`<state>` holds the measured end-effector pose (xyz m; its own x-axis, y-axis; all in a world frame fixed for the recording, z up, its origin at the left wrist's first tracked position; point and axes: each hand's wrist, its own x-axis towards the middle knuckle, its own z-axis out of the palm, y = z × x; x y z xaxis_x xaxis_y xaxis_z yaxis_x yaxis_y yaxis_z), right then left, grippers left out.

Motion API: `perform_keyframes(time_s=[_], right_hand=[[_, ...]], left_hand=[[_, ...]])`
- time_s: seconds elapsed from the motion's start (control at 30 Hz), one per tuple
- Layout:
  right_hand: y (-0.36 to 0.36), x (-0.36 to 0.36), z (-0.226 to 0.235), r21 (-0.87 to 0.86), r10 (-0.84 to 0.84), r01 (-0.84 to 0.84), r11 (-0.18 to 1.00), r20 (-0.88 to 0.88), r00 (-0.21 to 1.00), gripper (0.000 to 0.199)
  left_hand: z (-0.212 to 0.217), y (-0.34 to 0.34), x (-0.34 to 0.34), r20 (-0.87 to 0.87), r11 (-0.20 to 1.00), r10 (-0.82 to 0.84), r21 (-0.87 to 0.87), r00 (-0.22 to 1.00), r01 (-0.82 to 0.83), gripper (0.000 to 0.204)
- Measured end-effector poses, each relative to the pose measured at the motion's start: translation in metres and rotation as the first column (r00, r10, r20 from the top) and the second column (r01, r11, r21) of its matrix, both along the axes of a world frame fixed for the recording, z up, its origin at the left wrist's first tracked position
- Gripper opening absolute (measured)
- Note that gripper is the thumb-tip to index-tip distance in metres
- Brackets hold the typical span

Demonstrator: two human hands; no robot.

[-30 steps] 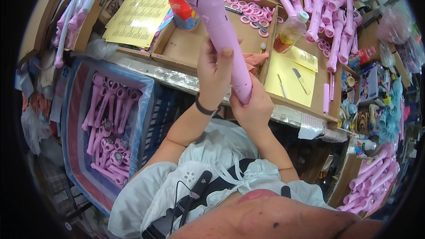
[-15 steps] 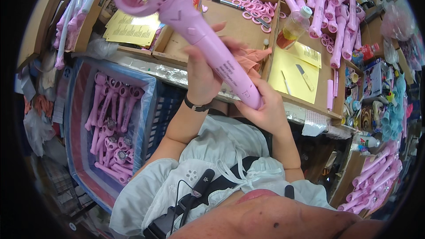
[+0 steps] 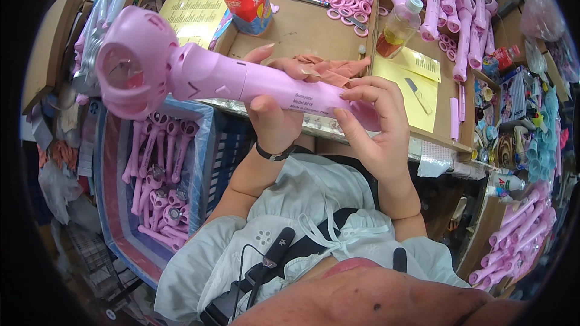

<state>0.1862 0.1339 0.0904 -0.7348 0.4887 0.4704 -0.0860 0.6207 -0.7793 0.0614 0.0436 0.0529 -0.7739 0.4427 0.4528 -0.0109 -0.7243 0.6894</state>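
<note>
A pink plastic toy wand (image 3: 217, 78) lies almost level in front of me, its round hollow head with a clear window at the left. My left hand (image 3: 275, 121) is closed round the middle of the handle, thumb on the near side and fingers over the far side. At the handle's right end, my right hand (image 3: 383, 130) pinches it between thumb and fingers. Small dark print shows on the handle between the hands. An orange cloth (image 3: 338, 71) lies just behind the wand.
A lined blue basket (image 3: 208, 163) with several pink wands stands at my left. On the bench are a cardboard tray (image 3: 302, 27) with pink rings, a red-labelled bottle (image 3: 246, 0), a bottle of amber liquid (image 3: 399, 30) and yellow sheets with a craft knife (image 3: 418, 95). More wands (image 3: 513, 235) lie at right.
The wand has swung from a steep slant to nearly level, its head moving down and left. My right hand has risen slightly with the handle's end; the left still grips the middle.
</note>
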Motion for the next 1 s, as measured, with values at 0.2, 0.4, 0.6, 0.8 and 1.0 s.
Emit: perform_keyframes(time_s=[0.2,0.4,0.6,0.8,1.0], right_hand=[[-0.002,0.001,-0.004,-0.043,0.05,-0.051,0.998,-0.026,0.998,0.02],[-0.003,-0.009,-0.017,0.376,0.066,0.069,0.924,-0.336,0.94,0.026],[-0.001,-0.017,-0.03,0.489,0.053,0.193,0.851,-0.445,0.894,0.032],[0.003,-0.024,-0.039,0.504,0.087,0.218,0.836,-0.513,0.854,0.028],[0.008,-0.029,-0.041,0.565,0.08,0.265,0.782,-0.512,0.855,0.025]], left_hand=[[-0.005,0.0,-0.001,-0.122,0.99,-0.039,0.127,0.992,0.054,0.087],[-0.006,-0.002,0.004,-0.138,0.983,-0.001,0.18,0.99,0.026,0.087],[0.0,-0.002,0.013,-0.028,0.976,0.038,0.216,0.999,-0.031,0.094],[0.005,-0.002,0.02,0.06,0.986,0.064,0.152,0.996,-0.072,0.1],[0.004,-0.001,0.02,0.024,0.993,0.043,0.108,0.999,-0.046,0.085]])
